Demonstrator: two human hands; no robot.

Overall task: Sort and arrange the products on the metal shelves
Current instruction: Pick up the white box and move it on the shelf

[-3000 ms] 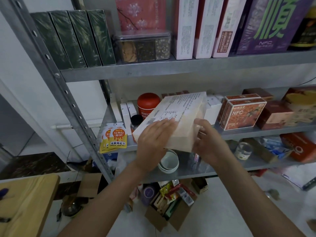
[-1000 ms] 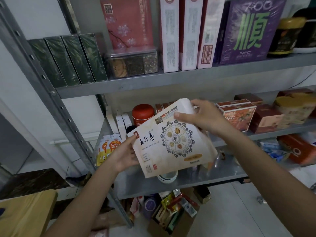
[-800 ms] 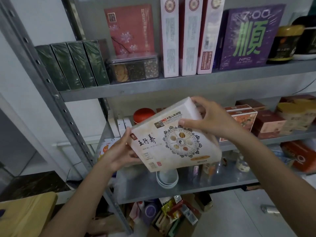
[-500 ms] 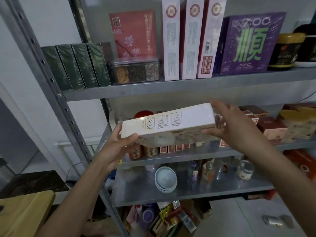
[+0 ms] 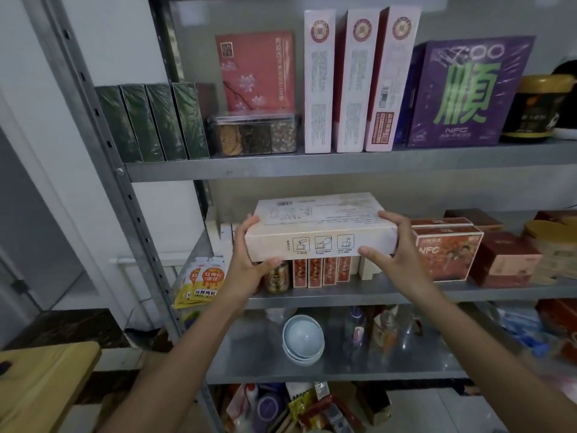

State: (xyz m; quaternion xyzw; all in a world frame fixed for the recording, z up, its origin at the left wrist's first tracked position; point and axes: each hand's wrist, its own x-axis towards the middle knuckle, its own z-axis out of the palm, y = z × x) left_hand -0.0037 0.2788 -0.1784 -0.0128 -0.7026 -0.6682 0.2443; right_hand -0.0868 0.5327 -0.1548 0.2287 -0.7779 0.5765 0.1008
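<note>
The cream box (image 5: 318,229), earlier tilted face-up, had been turned flat, left hand (image 5: 249,270) and right hand (image 5: 398,254) curled round its ends, apparently ready for the middle shelf (image 5: 406,292).

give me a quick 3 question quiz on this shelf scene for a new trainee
1. True or false: the left hand and the right hand hold the pale box by its two ends.
2. Multiple choice: on the upper shelf, what stands just right of the three tall white boxes? A) a kettle B) the purple box C) a blue bucket
3. Short answer: how many dark green boxes stand at the left end of that shelf?

Key: 1 true; 2 B; 3 four
</note>
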